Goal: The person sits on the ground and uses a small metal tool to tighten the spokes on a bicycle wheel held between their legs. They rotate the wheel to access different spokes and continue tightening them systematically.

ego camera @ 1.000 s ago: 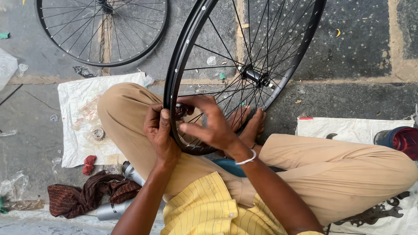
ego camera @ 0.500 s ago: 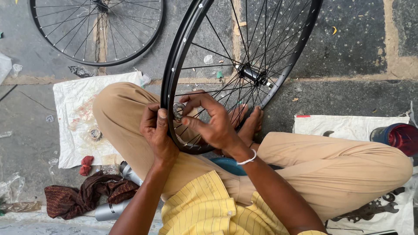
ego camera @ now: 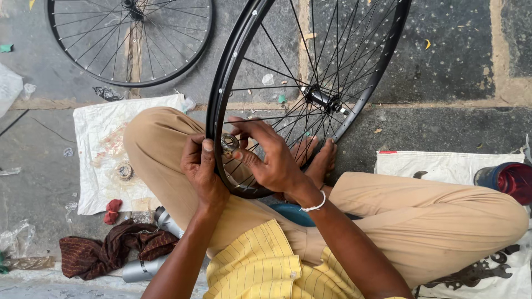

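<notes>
Wheel: a black spoked bicycle wheel [ego camera: 221,94] stands upright on its rim across the seated person's crossed legs, its lower arc between both hands, hub [ego camera: 320,99] above the bare feet.
Small tool: a round metal piece [ego camera: 229,143] sits at the spokes just inside the rim.
Right hand: the right hand [ego camera: 271,158] reaches in among the spokes, thumb and fingers pinched around the round metal piece.
Left hand: the left hand [ego camera: 200,171] wraps the rim from outside, thumb upright against it, clasping the wheel.
Ground: dark, rough stone paving with pale joints, littered with scraps.
Around: a second wheel [ego camera: 130,41] lies flat well apart at upper left; a stained white cloth [ego camera: 100,133] beside the left knee; a brown rag [ego camera: 111,249] and grey metal cylinder [ego camera: 141,268] near the left elbow.
</notes>
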